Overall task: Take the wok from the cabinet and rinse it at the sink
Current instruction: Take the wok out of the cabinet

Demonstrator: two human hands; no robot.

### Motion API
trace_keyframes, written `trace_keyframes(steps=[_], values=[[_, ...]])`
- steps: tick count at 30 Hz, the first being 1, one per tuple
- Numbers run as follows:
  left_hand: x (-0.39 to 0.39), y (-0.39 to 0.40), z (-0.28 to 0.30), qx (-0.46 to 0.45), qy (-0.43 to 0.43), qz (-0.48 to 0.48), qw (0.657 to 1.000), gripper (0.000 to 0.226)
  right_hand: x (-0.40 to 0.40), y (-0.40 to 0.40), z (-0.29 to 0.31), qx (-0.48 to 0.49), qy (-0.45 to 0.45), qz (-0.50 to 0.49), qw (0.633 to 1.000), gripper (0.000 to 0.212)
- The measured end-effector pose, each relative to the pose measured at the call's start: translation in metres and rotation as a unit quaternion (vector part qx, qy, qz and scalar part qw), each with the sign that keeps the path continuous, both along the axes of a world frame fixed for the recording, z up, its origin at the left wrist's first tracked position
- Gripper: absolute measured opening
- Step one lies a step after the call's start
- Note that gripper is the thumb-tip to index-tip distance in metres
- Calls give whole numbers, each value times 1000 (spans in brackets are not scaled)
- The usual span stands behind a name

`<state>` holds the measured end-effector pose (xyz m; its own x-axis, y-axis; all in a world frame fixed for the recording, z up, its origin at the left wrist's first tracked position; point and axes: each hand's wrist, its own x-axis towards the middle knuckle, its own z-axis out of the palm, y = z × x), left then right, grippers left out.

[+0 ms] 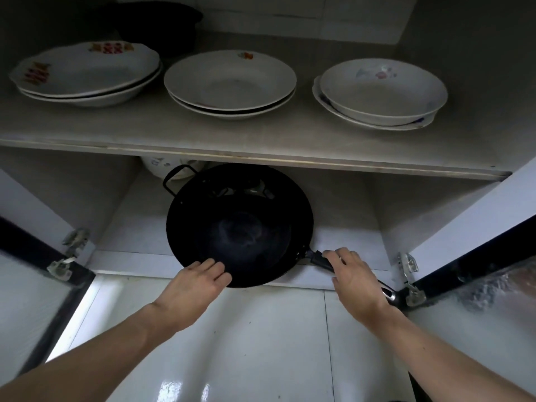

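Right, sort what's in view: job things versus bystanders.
Job:
wok
wok's long handle
left hand on the wok's rim
right hand on the handle

Bystanders:
plate stacks on the upper shelf
white bowl behind the wok

Three stacks of white plates (230, 82) on upper shelf (261, 146); dark pot (162, 21) behind; door hinges (409, 274) at sides.
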<state>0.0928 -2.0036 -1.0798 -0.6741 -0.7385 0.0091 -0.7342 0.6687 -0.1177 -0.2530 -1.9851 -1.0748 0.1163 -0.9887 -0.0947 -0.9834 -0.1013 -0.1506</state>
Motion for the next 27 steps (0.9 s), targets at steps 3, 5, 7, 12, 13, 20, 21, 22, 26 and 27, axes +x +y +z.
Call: trace_keyframes(steps=[3,5,7,12,13,20,21,22,26,27], values=[[1,0,-2,5,20,25,999,61,-5,-2,-2,-26,4,39,999,79],[-2,-1,1,4,22,41,999,62,-5,-1,0,-26,8,52,998,80],[-4,0,4,0,12,46,999,67,-5,1,-1,-29,5,61,998,79],[6,5,5,-5,5,53,999,68,3,13,3,-45,-2,53,998,71],[7,6,6,-10,7,60,998,67,5,16,4,-47,-4,48,998,69],[11,18,0,2,0,51,999,59,14,33,3,-37,-45,15,998,64],[10,18,1,1,0,49,999,59,14,34,3,-36,-47,13,998,65],[10,18,3,-2,0,48,999,59,15,35,4,-38,-45,13,998,65],[11,17,7,-20,-4,44,999,59,17,37,12,-62,6,29,998,67],[12,17,7,-22,-2,46,999,58,18,37,13,-67,18,35,997,69]])
